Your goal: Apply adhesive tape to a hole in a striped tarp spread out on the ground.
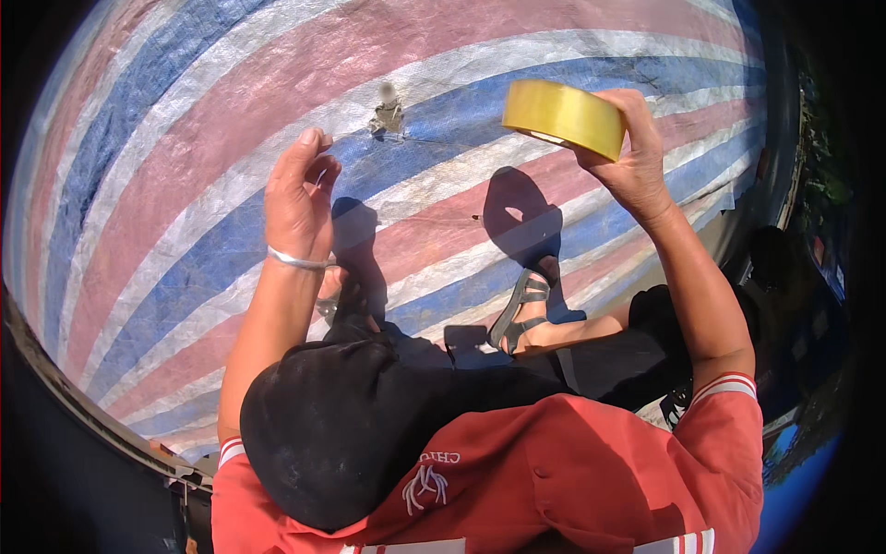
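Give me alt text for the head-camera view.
The right hand holds up a roll of yellow tape; the left hand, a silver-coloured band around its wrist, is raised with nothing visible in it. Beneath them spreads a sunlit sheet striped red, white and blue.

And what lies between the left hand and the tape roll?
The head view shows a ragged patch in the striped sheet between the left hand and the tape roll.

A sunlit tarp (185, 138), striped red, white and blue, spreads beneath the left hand (300, 198). I see greenery (833, 180) beyond the right hand (640, 155).
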`<state>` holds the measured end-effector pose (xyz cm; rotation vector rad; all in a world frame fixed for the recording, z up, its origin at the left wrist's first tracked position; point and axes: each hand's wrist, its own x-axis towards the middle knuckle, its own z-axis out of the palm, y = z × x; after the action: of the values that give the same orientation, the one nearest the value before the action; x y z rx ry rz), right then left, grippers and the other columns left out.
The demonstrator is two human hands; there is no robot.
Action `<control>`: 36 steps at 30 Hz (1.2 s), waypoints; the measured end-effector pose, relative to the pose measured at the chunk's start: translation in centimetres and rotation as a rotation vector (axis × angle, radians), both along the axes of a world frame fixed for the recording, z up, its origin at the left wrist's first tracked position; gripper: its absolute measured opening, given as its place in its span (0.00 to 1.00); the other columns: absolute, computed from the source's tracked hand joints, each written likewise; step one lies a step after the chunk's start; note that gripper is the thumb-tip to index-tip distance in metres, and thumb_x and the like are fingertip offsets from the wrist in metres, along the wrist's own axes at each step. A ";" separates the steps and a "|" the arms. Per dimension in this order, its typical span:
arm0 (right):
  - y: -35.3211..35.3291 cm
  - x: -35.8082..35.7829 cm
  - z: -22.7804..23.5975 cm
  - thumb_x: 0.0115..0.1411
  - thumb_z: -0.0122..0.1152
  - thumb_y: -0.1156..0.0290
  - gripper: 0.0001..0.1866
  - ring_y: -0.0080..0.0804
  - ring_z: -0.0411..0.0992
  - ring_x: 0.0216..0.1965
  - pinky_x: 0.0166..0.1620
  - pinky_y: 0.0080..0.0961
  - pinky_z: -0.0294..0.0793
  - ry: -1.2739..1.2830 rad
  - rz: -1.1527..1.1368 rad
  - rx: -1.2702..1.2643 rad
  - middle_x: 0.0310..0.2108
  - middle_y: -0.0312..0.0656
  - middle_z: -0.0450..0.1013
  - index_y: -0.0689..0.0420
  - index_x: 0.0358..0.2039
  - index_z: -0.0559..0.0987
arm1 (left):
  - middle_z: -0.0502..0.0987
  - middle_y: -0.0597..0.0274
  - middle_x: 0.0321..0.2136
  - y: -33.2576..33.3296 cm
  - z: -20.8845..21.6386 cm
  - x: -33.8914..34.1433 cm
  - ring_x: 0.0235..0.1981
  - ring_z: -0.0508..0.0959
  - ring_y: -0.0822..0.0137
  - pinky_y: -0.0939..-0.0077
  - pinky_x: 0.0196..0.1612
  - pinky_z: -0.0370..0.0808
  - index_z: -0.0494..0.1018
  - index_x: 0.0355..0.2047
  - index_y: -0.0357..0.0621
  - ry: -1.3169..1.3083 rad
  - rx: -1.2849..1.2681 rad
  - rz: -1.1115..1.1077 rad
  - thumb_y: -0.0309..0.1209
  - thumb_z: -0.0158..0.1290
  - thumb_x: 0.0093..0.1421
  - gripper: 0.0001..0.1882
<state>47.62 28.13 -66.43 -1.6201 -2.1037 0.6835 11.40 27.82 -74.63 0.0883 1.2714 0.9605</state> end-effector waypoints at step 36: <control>-1.1 -6.0 -5.9 0.44 0.75 0.70 0.27 0.44 0.71 0.45 0.47 0.37 0.74 -0.351 -0.107 -0.107 0.41 0.40 0.72 0.49 0.48 0.78 | 0.83 0.44 0.36 4.6 -2.6 -2.1 0.41 0.82 0.46 0.54 0.43 0.78 0.83 0.38 0.42 1.383 -0.095 -1.409 0.51 0.48 0.60 0.25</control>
<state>41.67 26.99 -72.36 -2.0199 -2.2265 0.5141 9.33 32.44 -77.20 1.5463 1.8910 -0.5944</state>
